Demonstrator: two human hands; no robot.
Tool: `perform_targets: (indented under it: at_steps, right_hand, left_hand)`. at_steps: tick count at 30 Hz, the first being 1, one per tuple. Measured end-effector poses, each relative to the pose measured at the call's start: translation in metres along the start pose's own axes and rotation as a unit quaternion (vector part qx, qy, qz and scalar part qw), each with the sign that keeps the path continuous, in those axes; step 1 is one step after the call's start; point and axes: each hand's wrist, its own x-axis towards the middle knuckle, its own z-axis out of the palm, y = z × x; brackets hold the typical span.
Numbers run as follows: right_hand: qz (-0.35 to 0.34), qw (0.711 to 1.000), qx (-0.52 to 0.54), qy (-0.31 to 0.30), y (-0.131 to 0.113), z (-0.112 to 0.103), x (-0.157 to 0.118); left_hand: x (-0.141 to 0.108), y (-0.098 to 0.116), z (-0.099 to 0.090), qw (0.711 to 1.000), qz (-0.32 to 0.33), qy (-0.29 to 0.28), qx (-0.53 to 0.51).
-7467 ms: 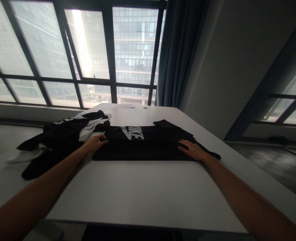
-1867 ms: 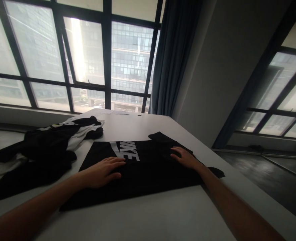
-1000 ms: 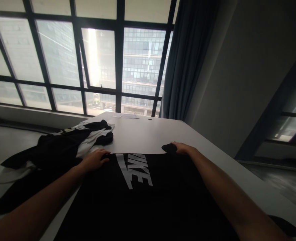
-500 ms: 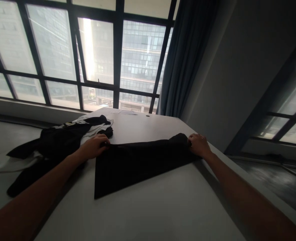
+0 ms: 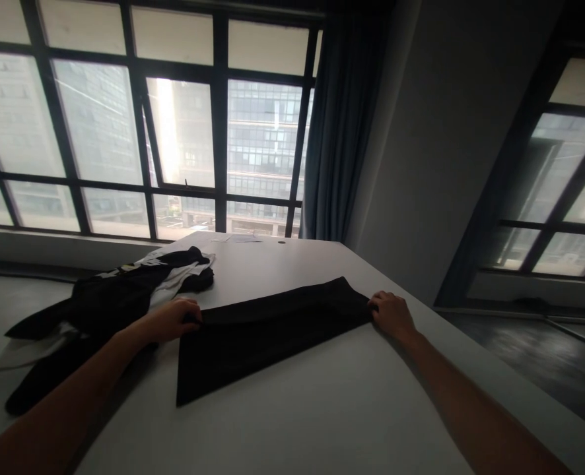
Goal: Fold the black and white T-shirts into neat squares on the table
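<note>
A black cloth (image 5: pixel 273 336) lies folded on the white table (image 5: pixel 302 422), its upper edge rising to a corner right of the middle. My left hand (image 5: pixel 173 318) pinches its upper left edge, fingers closed. At the cloth's narrow right end, my right hand (image 5: pixel 391 313) has its fingers closed on the edge. The fingertips of both hands are partly hidden in shadow and cloth.
Beside my left forearm lies a heap of black and white clothes (image 5: pixel 114 297). Papers (image 5: pixel 243 238) and a small dark disc (image 5: pixel 281 242) are at the table's far end. Behind stand windows and a blue curtain (image 5: pixel 332 145).
The view has tilted up a little. The cloth's bunched right end is now flatter and pulled straighter, with a pointed corner on top. Both hands still hold the cloth.
</note>
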Motion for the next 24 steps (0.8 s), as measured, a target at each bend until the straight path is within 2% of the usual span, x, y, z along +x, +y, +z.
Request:
perform_targets:
  at_steps: [6, 10, 12, 15, 19, 22, 24]
  right_hand:
    - [-0.052, 0.994, 0.058, -0.077, -0.002, 0.012, -0.002]
    - [-0.057, 0.985, 0.074, -0.148, -0.003, 0.012, 0.0]
    - [-0.022, 0.984, 0.057, -0.168, -0.002, 0.008, 0.001]
    - [0.031, 0.981, 0.011, -0.19, 0.002, 0.0, 0.001]
    - [0.031, 0.975, 0.036, -0.219, 0.011, -0.007, -0.003]
    - [0.039, 0.98, 0.077, -0.18, 0.028, -0.004, -0.006]
    - [0.087, 0.983, 0.081, -0.14, 0.044, 0.001, -0.007]
  left_hand:
    - [-0.013, 0.001, 0.015, 0.99, -0.044, -0.129, 0.023]
    - [-0.005, 0.007, 0.029, 0.979, -0.086, -0.18, 0.053]
    - [0.0, 0.003, 0.031, 0.981, -0.099, -0.163, 0.046]
    - [0.005, -0.008, 0.029, 0.99, -0.092, -0.1, 0.047]
    - [0.006, -0.008, 0.027, 0.994, -0.065, -0.038, 0.076]
    - [0.007, 0.006, 0.029, 0.987, -0.131, 0.004, 0.09]
    - [0.008, 0.014, 0.031, 0.983, -0.175, 0.004, 0.063]
